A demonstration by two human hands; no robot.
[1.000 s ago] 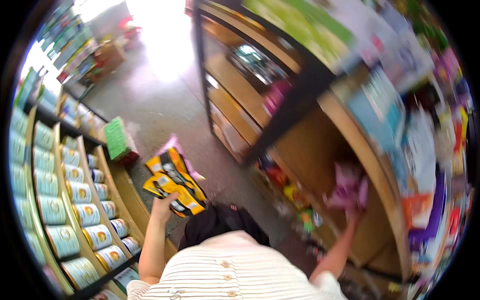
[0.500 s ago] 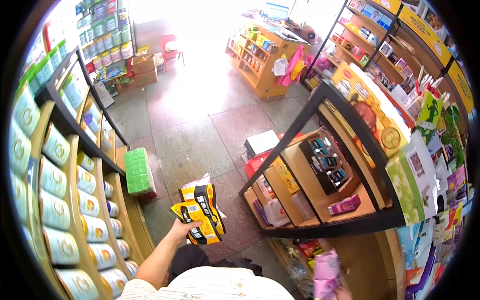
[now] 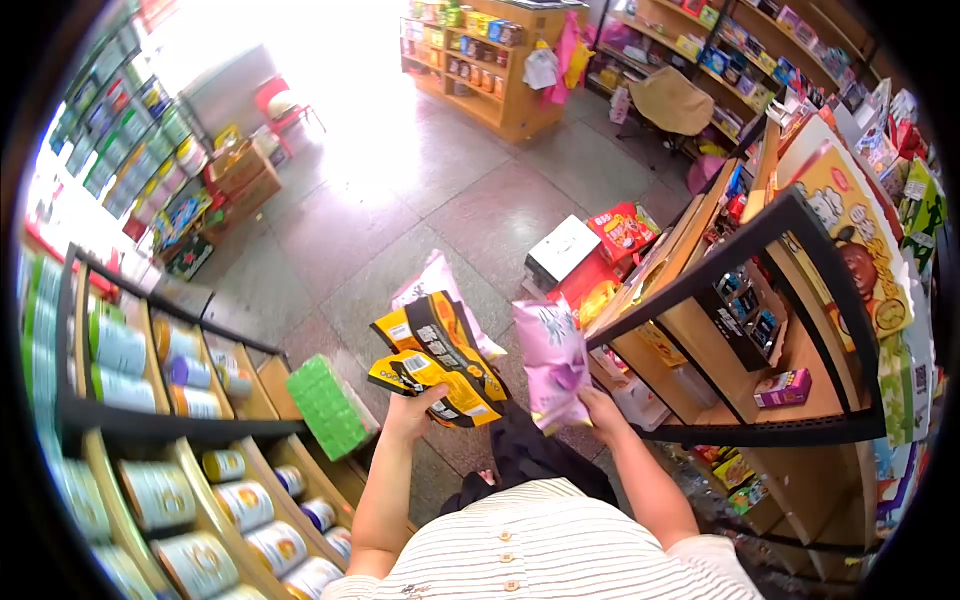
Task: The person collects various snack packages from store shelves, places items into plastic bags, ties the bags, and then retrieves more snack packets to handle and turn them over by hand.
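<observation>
Up and inward comes the pink bag point(image 3: 553, 365) from beside the shelf point(image 3: 735, 436), so both hands' goods now sit side by side. It lies at ten o'clock from the right hand point(image 3: 604, 415), which grips its lower edge; at nine o'clock, the left hand point(image 3: 413, 412) clutches yellow packs point(image 3: 440, 350).

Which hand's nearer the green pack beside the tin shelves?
Left. The left hand, holding yellow-and-black bags, is just right of the green pack in view; the right hand, holding a pink bag, is farther right.
</observation>
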